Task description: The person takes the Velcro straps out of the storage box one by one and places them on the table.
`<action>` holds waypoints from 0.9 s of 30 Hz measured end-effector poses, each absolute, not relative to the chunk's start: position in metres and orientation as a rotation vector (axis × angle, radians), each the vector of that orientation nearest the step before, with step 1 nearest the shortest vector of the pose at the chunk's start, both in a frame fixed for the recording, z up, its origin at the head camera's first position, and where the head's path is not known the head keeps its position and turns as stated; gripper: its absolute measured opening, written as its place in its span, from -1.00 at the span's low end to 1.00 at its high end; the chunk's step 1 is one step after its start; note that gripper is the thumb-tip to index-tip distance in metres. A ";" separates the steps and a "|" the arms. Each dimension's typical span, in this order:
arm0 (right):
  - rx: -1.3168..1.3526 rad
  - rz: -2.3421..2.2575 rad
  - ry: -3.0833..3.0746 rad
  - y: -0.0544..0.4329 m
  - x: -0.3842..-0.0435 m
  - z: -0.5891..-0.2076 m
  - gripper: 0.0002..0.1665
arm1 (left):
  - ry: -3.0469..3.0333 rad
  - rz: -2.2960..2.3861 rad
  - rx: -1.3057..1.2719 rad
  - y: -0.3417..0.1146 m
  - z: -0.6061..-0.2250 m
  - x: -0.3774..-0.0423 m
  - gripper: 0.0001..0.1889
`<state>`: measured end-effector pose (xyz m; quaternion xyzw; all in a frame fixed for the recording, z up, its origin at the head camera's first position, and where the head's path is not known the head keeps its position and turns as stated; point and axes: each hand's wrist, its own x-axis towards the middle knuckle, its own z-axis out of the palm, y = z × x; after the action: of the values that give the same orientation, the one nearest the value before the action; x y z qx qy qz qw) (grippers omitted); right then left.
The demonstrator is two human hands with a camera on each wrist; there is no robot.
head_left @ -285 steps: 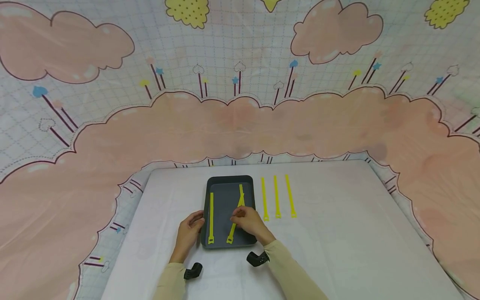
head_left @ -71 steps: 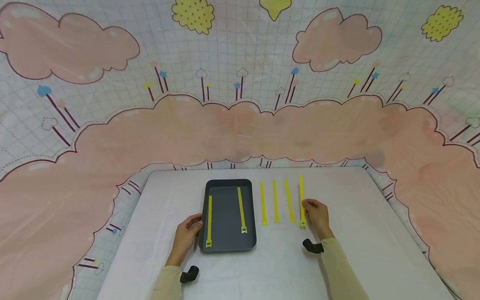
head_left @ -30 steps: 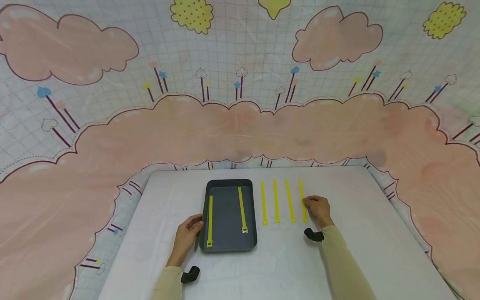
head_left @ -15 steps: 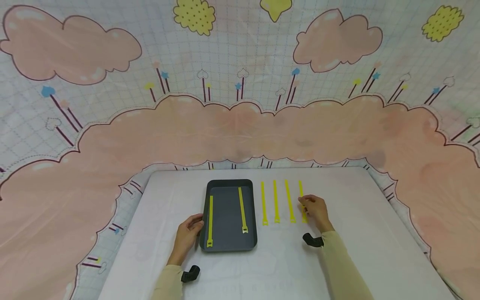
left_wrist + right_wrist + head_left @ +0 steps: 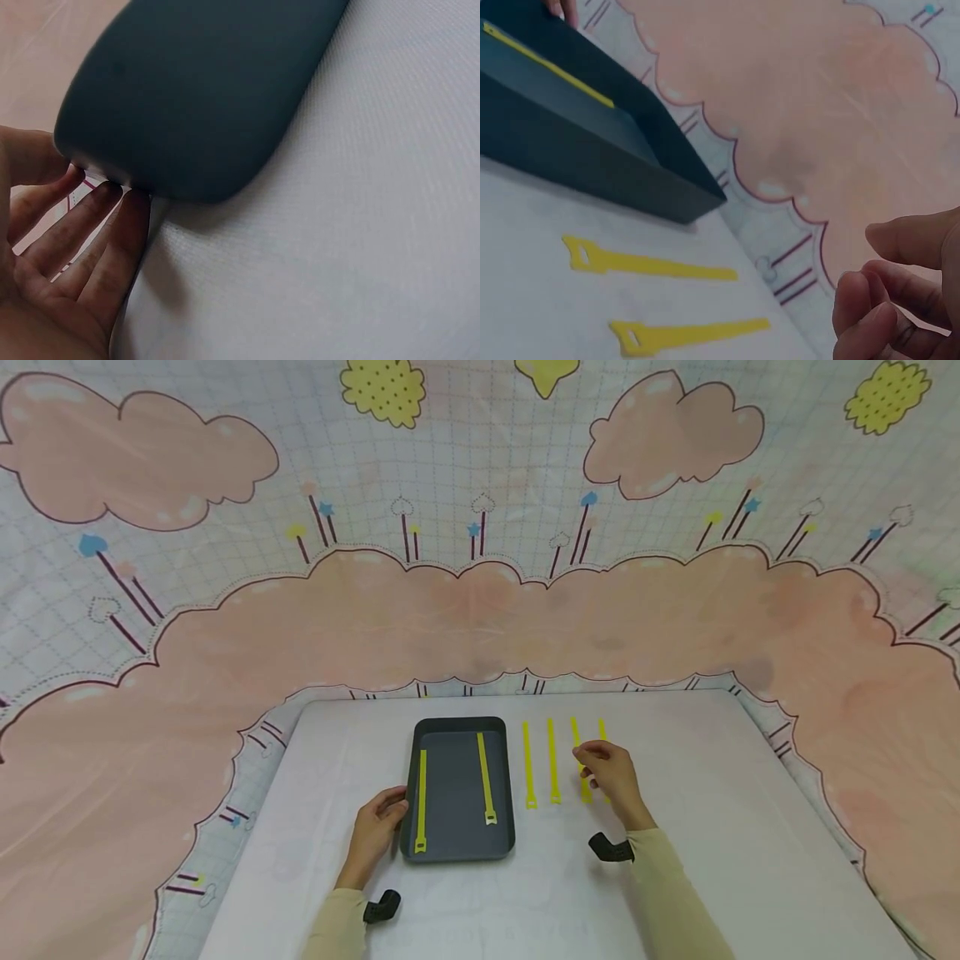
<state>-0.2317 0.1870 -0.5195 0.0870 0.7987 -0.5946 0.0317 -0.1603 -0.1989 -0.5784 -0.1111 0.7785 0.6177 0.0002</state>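
At the left rim of a dark grey tray point(image 5: 453, 793) my left hand point(image 5: 373, 833) holds on. In the left wrist view, the thumb and fingertips of my left hand point(image 5: 71, 255) meet the tray wall point(image 5: 187, 97). Two yellow strap-style cable ties lie inside: one on the left point(image 5: 422, 802), one on the right point(image 5: 486, 779). My right hand point(image 5: 613, 781) hovers over the table with nothing in it, thumb and index apart in the right wrist view. Beneath it, the two rightmost ties of the table row are partly hidden, including the last tie point(image 5: 602, 727).
Several yellow ties stand in a row right of the tray, among them the nearest tie point(image 5: 528, 767) and its neighbour point(image 5: 553, 762). A white-covered table point(image 5: 720, 827) carries everything. A printed curtain point(image 5: 480, 627) hangs behind it.
Earlier my right hand handled a tie in the tray, where two crossed. It then laid a tie at the row's right end, let go and moved left. My left hand stayed on the tray.
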 end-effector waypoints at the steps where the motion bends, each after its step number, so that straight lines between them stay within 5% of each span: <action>1: 0.259 -1.833 2.461 0.184 -0.231 -0.518 -0.67 | 2.447 1.940 -0.352 -0.199 -0.579 -0.160 -0.62; 27: 0.052 -1.868 2.388 0.106 -0.216 -0.523 -0.62 | 2.497 1.918 -0.344 -0.197 -0.577 -0.160 -0.62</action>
<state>-0.2164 0.1057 -0.5228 0.0173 0.7863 -0.6152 0.0545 -0.1596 -0.1971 -0.5767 -0.1086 0.7883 0.6055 -0.0131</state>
